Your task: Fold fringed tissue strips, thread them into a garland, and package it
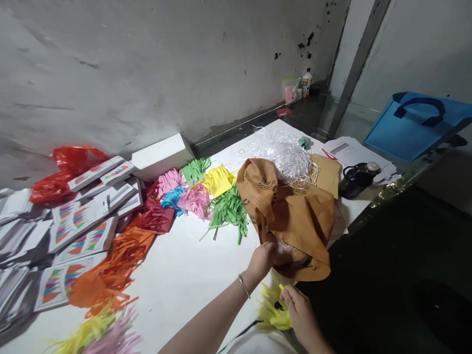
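Note:
A brown cloth bag (306, 216) with dark printing lies slumped at the right side of the white table, its mouth facing me. My left hand (262, 261) is closed at the edge of that mouth; its fingertips are partly hidden by the fabric. Inside the opening shows some clear, crinkled plastic (286, 250). Close to my body, my right hand (299, 309) grips a yellow tissue-paper tassel (271, 309), whose fringe hangs to the left of the fingers. Behind the bag sits a heap of white string (283, 152).
Tissue tassels in green (229, 209), yellow (218, 180), pink and orange (118, 263) spread across the table. Printed boxes (83, 216) and a red plastic bag (66, 172) are at left. A dark bottle (357, 181) and blue bag (416, 128) are at right.

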Available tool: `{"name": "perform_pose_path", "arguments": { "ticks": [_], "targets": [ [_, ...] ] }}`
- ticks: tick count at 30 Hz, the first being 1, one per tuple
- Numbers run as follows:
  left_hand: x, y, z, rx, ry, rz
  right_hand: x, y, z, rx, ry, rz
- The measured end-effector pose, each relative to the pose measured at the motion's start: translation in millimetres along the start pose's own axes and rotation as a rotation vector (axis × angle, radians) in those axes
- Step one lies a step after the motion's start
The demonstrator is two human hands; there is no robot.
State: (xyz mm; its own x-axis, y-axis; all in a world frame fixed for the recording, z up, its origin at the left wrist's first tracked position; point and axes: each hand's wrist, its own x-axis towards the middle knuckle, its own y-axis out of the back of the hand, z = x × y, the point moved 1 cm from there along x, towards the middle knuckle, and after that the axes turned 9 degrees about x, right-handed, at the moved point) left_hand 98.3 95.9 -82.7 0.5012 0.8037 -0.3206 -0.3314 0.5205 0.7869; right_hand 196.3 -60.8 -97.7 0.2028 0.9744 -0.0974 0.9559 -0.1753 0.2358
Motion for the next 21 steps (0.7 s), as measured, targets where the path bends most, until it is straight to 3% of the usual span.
{"name": "perform_pose_path", "arguments": {
  "ticks": [3, 7, 9, 14, 21],
  "targets": [
    [-35.2, 13.3, 2.2, -0.203, 0.021, 0.018, 9.0, 7.0, -12.0, 0.002, 0.021, -0.004],
    [-85.7, 30.6, 0.3, -0.849, 0.068, 0.01, 24.8, 5.0, -45.3, 0.009, 0.106, -0.07],
    [-106.7, 40.1, -4.6, -0.984, 0.074, 0.03, 30.8, -3.3, -66.4, -0.019, 0.19, -0.138],
    [-149.5, 61.1, -28.2, -0.806, 0.07, 0.145, 32.7, -35.7, -104.9, -0.196, 0.396, -0.324],
    [-196.5, 80.3, -52.3, -0.489, 0.079, 0.229, 25.4, -73.6, -122.3, -0.424, 0.581, -0.512]
  ]
}}
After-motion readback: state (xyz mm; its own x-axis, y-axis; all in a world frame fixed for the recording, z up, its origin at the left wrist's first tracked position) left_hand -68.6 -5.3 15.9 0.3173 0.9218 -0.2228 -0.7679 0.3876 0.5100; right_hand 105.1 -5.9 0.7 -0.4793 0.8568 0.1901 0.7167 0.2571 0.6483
